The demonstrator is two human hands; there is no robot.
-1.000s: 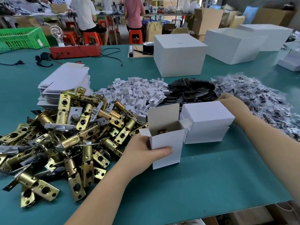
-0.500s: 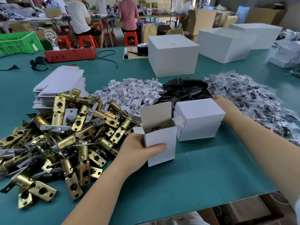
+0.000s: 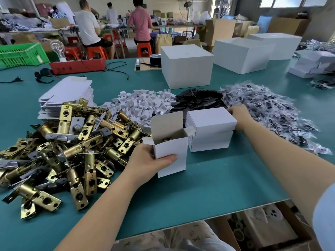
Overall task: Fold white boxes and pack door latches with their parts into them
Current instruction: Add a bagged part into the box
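Table (image 3: 208,187): you are working at its near edge, stock piled ahead of you.
Latch pile (image 3: 72,151): brass latches are lying heaped just left of the box.
Packed boxes (image 3: 210,127): two closed ones are sitting stacked, touching the open box's right flap.
Open box (image 3: 171,151): it is standing upright, lid flap raised, a brass latch showing inside.
Left hand (image 3: 146,160): you are clamping the box, thumb across its front; keep it steady.
Right hand (image 3: 239,115): you are reaching behind the stack toward the bagged parts (image 3: 272,113); whether its fingers are closed I cannot tell.
Advice: probably seat a bag beside the latch before tucking flaps.
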